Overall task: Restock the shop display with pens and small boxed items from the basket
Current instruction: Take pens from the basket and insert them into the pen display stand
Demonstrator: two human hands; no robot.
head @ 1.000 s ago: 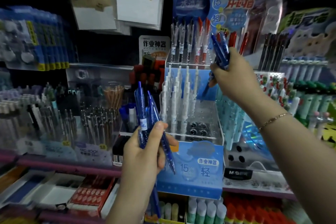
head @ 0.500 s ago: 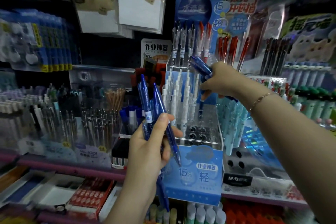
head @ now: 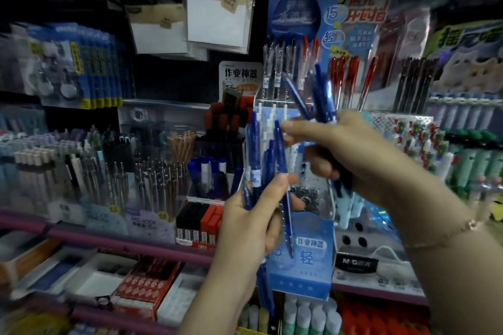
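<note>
While racks of pens (head: pixel 114 171) fill the shelf at left, a bundle of blue pens (head: pixel 268 171) is gripped upright by the left hand (head: pixel 253 226) before the clear display stand (head: pixel 313 198). More blue pens (head: pixel 319 92) are clamped in the right hand (head: pixel 351 152), fingertips touching the left bundle.

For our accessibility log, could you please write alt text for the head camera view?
Both hands hold blue pens in front of a crowded stationery display: the left hand grips a bunch, and the right hand holds a few more, its fingertips touching the left bunch. A clear pen rack stands behind.
</note>
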